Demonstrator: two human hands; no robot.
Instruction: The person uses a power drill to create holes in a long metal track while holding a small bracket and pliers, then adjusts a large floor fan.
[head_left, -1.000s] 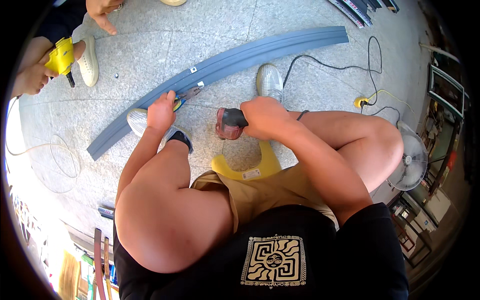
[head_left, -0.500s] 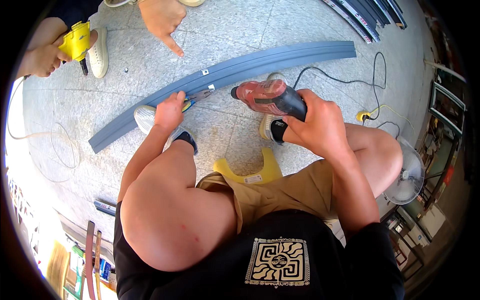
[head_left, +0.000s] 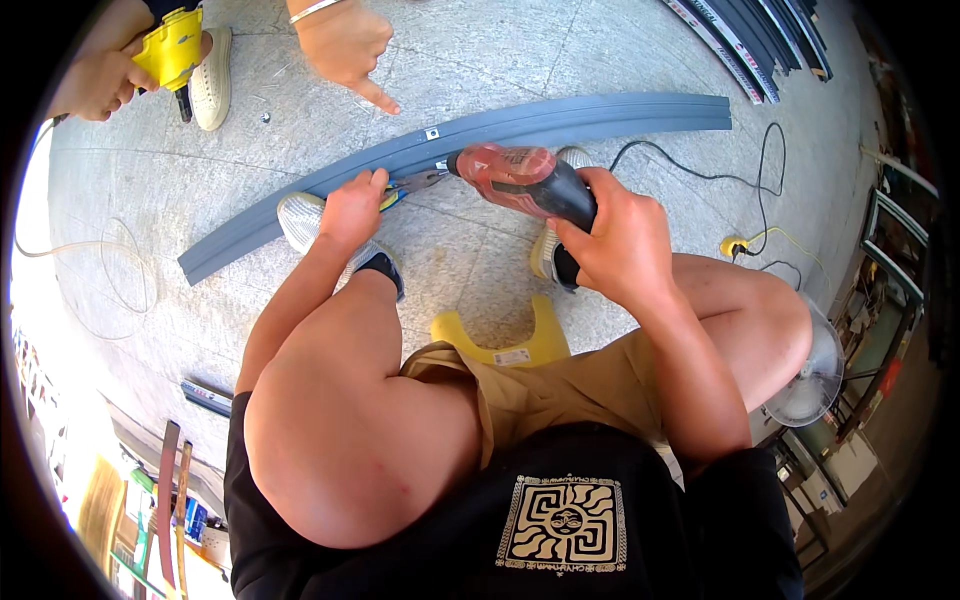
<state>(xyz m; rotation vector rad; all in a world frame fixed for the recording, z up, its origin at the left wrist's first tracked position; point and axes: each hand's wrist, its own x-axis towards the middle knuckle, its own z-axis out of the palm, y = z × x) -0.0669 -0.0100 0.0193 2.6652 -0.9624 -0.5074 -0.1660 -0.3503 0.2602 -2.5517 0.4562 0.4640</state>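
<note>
My left hand (head_left: 352,208) is closed round the blue-and-yellow handles of a pair of pliers (head_left: 405,188). The jaws reach to a small white metal piece (head_left: 441,165) at the near edge of a long grey metal profile (head_left: 590,115) lying on the floor. Closed on the handle of a red-and-black power drill (head_left: 520,180), my right hand (head_left: 625,235) points the tool leftward. Its nose is right by the plier tips and the white piece; I cannot tell whether they touch. A second small white piece (head_left: 432,134) sits on the profile farther back.
Across the profile, a co-worker's hand (head_left: 345,45) points at it; their other hand holds a yellow power tool (head_left: 170,50). A yellow plastic stool (head_left: 515,350) is under me. Cable (head_left: 700,172) runs right to a yellow socket (head_left: 733,246). More profiles (head_left: 750,45) lie far right.
My right hand has brought the drill leftward, its nose now at the white piece by the pliers. The view has shifted slightly. The co-worker's pointing hand stays over the profile.
</note>
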